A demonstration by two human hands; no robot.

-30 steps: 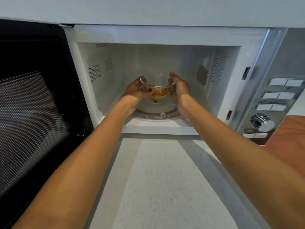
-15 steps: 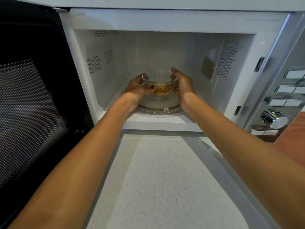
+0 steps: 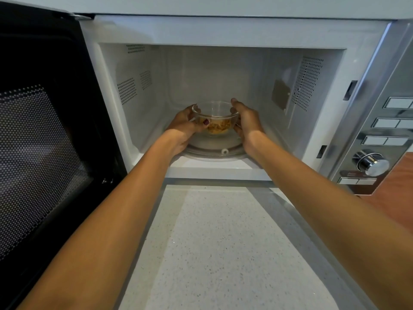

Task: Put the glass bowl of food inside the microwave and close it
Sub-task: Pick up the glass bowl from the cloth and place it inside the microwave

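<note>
Holding the bowl (image 3: 214,119) at frame centre, inside the microwave (image 3: 223,30) over its turntable (image 3: 214,151), my left hand (image 3: 186,125) and right hand (image 3: 247,121) clasp its sides; releasing and shutting the door (image 3: 44,130), open at left, remain.

The near wall of the glass bowl (image 3: 215,118) is partly covered by the left hand (image 3: 185,125) and the right hand (image 3: 248,121), and whether its base touches the turntable (image 3: 214,151) cannot be told. The kind of food (image 3: 218,126) cannot be made out. The open door (image 3: 44,121) is cut off at the left edge, and the control panel (image 3: 386,130) at the right edge, its button labels unreadable. Both forearms are cropped by the bottom edge.
</note>
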